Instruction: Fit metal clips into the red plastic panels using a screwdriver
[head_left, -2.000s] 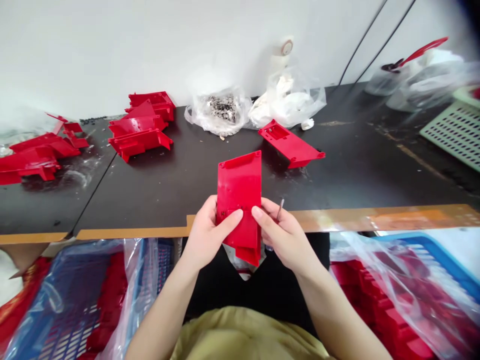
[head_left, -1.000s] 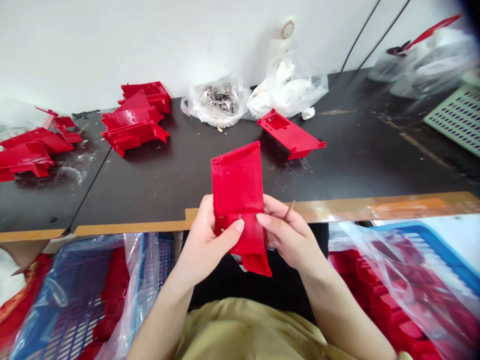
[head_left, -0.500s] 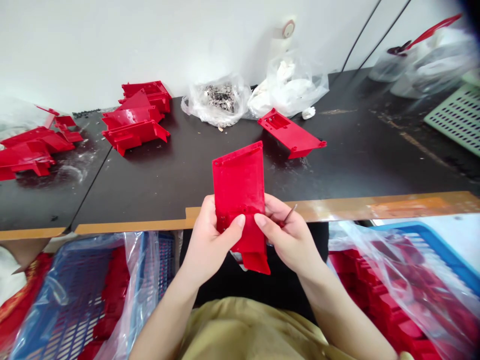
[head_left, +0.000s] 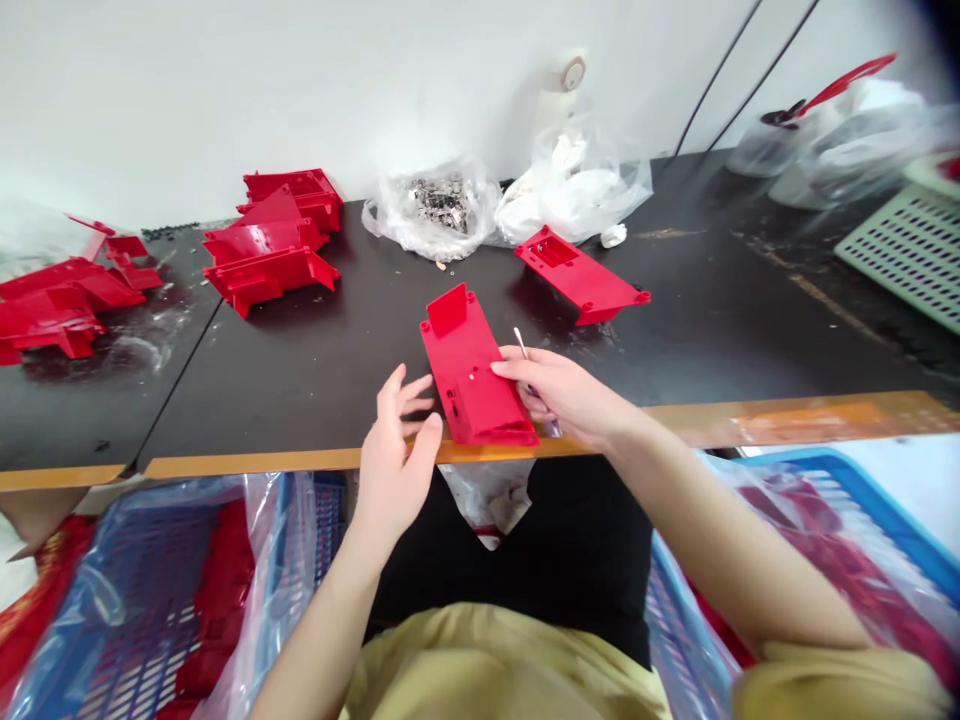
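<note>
A flat red plastic part point(head_left: 474, 372) lies on the black table point(head_left: 337, 350) near its front edge, its raised end pointing away from me. My right hand point(head_left: 566, 395) grips the part's right side, and a thin metal pin point(head_left: 520, 343) sticks up between its fingers. My left hand point(head_left: 396, 450) hovers just left of the part with its fingers spread and nothing in it.
Another red part point(head_left: 581, 275) lies further back. Stacked red parts point(head_left: 270, 240) sit at the left, more point(head_left: 67, 295) at far left. A bag of metal pieces point(head_left: 439, 205) and a white bag point(head_left: 577, 185) stand by the wall. Blue baskets point(head_left: 150, 600) point(head_left: 840, 510) flank my lap.
The red part was held upright in both hands over my lap. It now lies flat on the table; my left hand has let go and opened.
</note>
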